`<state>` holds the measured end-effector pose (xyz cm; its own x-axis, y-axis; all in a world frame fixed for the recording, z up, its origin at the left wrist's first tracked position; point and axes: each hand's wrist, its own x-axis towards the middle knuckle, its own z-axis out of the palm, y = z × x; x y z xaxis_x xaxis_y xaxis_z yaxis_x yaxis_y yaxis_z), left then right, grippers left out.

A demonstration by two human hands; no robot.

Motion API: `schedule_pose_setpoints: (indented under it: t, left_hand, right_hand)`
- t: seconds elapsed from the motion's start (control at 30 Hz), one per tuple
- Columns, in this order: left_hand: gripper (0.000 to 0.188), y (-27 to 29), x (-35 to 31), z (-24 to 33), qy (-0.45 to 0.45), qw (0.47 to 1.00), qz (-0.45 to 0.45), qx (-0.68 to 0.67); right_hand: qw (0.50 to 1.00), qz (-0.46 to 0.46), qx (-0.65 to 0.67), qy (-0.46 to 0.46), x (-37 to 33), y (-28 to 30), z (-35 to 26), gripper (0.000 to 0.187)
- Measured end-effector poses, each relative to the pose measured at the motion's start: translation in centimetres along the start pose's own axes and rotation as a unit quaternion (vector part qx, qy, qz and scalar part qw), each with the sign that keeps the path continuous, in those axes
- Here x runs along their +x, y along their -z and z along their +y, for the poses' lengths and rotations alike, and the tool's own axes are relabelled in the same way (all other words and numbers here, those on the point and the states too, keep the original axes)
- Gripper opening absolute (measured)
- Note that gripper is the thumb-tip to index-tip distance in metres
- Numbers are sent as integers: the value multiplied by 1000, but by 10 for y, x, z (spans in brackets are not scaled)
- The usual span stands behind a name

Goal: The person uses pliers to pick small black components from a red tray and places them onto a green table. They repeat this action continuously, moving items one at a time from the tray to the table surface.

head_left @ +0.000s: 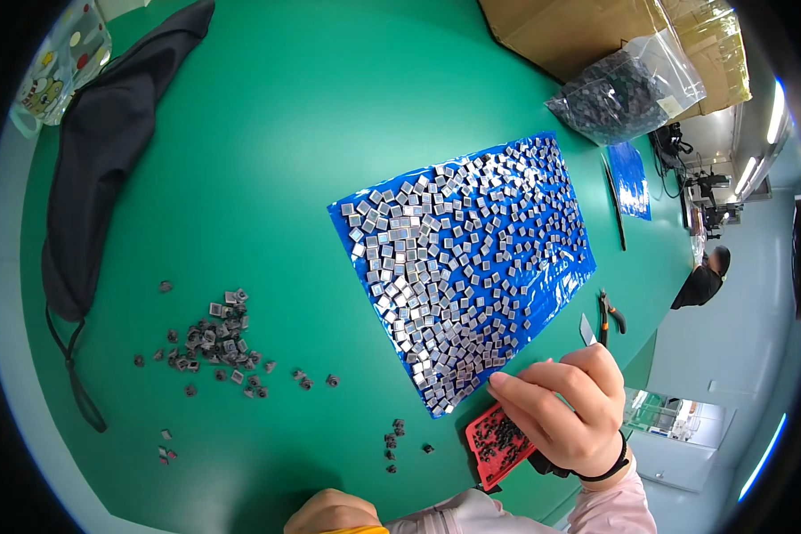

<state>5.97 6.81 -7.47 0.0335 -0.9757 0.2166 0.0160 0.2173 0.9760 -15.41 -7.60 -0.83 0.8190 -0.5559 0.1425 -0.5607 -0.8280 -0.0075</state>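
My right hand (pixel 561 405), with a black band at the wrist, is over the near corner of a blue sheet (pixel 556 307). Its thumb and fingers are pinched together; whatever is between them is too small to make out. Many small square silvery pieces (pixel 418 267) cover the sheet. Just below the hand, partly hidden by it, a red tray (pixel 476 445) holds tiny dark parts (pixel 498 436). My left hand (pixel 334 512) is curled at the lower edge beside something yellow (pixel 360 530), its fingertips hidden. A pale pointed blade (pixel 587 329) shows behind the right hand.
Small dark parts (pixel 214 343) are heaped on the green table (pixel 267 116). Orange-handled pliers (pixel 605 316) lie at right. A clear bag of dark parts (pixel 614 93) leans by a cardboard box (pixel 561 36). A black fabric pouch (pixel 107 169) lies left. Another person (pixel 703 280) is far right.
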Motion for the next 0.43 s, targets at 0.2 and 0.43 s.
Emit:
schedule_pose_setpoints:
  t: [0.2,0.43]
  left_hand:
    - [9,-1,-4,-1,3,1000,11,-6]
    - [8,-6,-16,-7,-5,999,38,-1]
  right_hand:
    - [999,-34,-3,-25,2,2,-4,33]
    - [1000,-28,-1,-8,-1,2,-1,44]
